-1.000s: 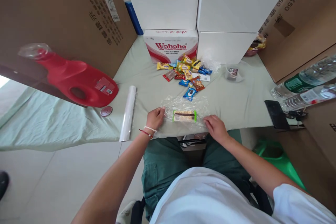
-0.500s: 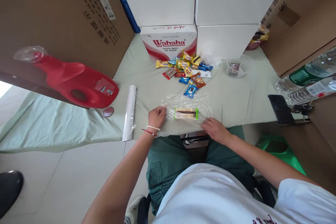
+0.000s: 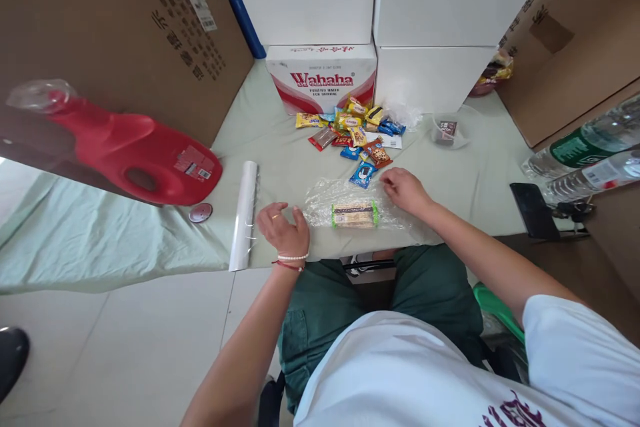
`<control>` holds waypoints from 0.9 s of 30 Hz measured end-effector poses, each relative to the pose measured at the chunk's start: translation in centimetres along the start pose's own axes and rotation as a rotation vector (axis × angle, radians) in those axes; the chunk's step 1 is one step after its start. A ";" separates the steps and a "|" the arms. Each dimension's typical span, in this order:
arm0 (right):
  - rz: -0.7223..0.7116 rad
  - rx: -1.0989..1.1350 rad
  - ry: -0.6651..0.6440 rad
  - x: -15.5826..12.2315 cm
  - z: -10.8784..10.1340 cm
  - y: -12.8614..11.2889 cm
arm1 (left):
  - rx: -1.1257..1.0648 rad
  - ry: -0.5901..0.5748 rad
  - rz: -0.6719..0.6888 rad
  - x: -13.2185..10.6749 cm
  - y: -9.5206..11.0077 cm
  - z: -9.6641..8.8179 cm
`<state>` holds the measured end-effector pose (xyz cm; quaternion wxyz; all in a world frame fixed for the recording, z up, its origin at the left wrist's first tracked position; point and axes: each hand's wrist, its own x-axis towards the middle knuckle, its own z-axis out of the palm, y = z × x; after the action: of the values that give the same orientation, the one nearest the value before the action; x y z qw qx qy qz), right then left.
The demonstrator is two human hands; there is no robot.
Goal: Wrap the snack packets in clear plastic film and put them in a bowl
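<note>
A sheet of clear cling film (image 3: pixel 320 195) lies crinkled on the cloth in front of me. On the film rests a packaged snack bar (image 3: pixel 355 215) with green ends and a pale, see-through wrapper. My left hand (image 3: pixel 284 230) hovers at the film's left side, thumb and fingers apart, holding nothing. At the far right corner of the film, the fingers of my right hand (image 3: pixel 406 191) are pinched together on the cling film, close to a blue snack packet (image 3: pixel 363 175). A white roll of film (image 3: pixel 243 217) lies just left of my left hand.
Several small wrapped snacks (image 3: pixel 353 123) are piled before a Wahaha carton (image 3: pixel 323 83). A red jug (image 3: pixel 145 153) leans at left beside a round lid (image 3: pixel 201 212). At right are a clear bowl (image 3: pixel 465 130), plastic bottles (image 3: pixel 580 143), a phone (image 3: pixel 534 211) and keys (image 3: pixel 575 208).
My left hand has let go of the film's left edge and opened, shifting left. My right hand has moved from the near right corner to the far right one.
</note>
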<state>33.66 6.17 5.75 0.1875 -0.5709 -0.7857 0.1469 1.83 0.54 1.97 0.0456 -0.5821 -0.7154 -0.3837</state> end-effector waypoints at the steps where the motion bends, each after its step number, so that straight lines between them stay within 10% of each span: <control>1: -0.075 -0.023 -0.050 1.2 0.3 -1.0 | 0.017 0.000 0.071 -0.6 0.5 -0.5; 6: -0.160 -0.179 -0.221 6.1 3.4 -4.7 | -0.026 -0.530 0.482 -3.0 4.0 -1.2; 9: -0.050 -0.216 -0.318 7.8 4.3 -5.7 | -0.004 -0.708 0.489 -3.1 5.2 -0.4; 18: -0.155 -0.155 -0.418 5.3 1.8 -7.9 | -0.031 -0.703 0.417 -3.0 4.8 0.8; 27: -0.271 -0.229 -0.380 -0.9 4.7 -8.2 | -0.279 -0.547 0.049 -0.7 1.7 4.7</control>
<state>24.77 2.75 5.10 -0.0113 -0.4399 -0.8878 0.1349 5.36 2.87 -0.82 -0.2200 -0.6814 -0.6274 -0.3060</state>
